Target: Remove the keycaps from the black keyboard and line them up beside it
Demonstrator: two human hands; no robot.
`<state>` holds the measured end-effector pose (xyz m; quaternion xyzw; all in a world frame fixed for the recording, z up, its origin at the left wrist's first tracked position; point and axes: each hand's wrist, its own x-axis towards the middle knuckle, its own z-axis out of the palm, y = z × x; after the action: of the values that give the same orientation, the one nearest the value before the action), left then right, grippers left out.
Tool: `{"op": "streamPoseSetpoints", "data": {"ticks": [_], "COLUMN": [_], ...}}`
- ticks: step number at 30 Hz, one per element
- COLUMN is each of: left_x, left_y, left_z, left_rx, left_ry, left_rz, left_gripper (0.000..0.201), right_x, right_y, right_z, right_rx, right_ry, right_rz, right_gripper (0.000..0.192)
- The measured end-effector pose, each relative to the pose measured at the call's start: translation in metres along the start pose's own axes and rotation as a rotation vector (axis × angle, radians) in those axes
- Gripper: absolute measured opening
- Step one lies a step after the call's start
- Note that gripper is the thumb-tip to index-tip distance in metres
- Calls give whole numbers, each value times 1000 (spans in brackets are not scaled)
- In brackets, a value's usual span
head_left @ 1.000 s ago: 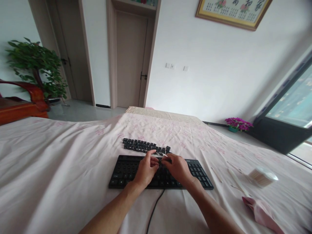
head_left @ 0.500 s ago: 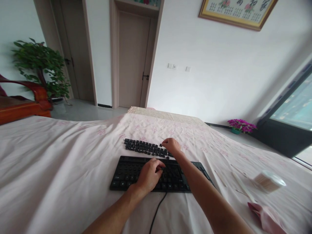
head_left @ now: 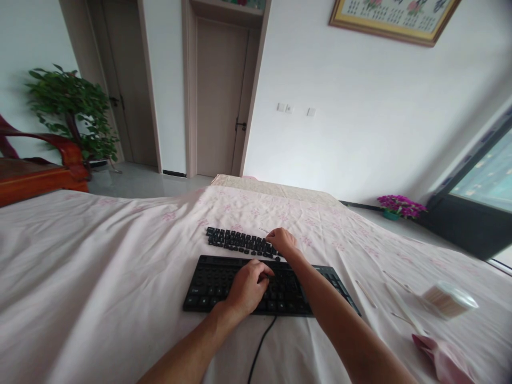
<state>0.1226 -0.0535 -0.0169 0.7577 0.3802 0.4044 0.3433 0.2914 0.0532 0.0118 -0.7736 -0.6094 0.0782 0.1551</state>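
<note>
**Keyboard lies crosswise under left hand**

Its long axis runs left-right on flowered cloth, cable leaving the near edge. Left fingers curl together; the right hand pinches, apparently on a white stick, beside loose keycaps.

Head-worn view, forward and downward

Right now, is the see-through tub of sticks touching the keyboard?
Apart. The head view shows the see-through tub well to the right of the keyboard, with pale sheet and a loose stick between them.
</note>
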Motion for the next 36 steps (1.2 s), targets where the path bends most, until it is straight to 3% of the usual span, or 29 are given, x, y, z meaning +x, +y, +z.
{"op": "streamPoseSetpoints", "data": {"ticks": [4,9,15,19,23,28,36], "left_x": [0,-1,-3,-3,-3,-5,-6], "left_y": [1,1,1,2,4,7,11], "left_z": [0,0,0,1,1,1,3], "left_rx": [16,49,71,93,138,169,241], "left_ry": [-5,-7,-6,-2,-13,-24,-78], "left_rz": [2,15,36,36,47,37,47], "left_gripper": [26,26,25,25,24,24,23], "right_x": [-3,-12,-50,-80,-99,-118,-132], "right_y": [1,0,14,32,46,46,47], "right_z": [-4,-19,-47,-53,-49,-51,-41], "right_rx": [27,121,321,502,676,767,632], "right_ry": [18,29,-23,-79,-148,-106,-101], "right_rz": [-13,-69,-301,-338,-283,-345,-461], "right_gripper": [22,44,59,51,37,24,30]}}
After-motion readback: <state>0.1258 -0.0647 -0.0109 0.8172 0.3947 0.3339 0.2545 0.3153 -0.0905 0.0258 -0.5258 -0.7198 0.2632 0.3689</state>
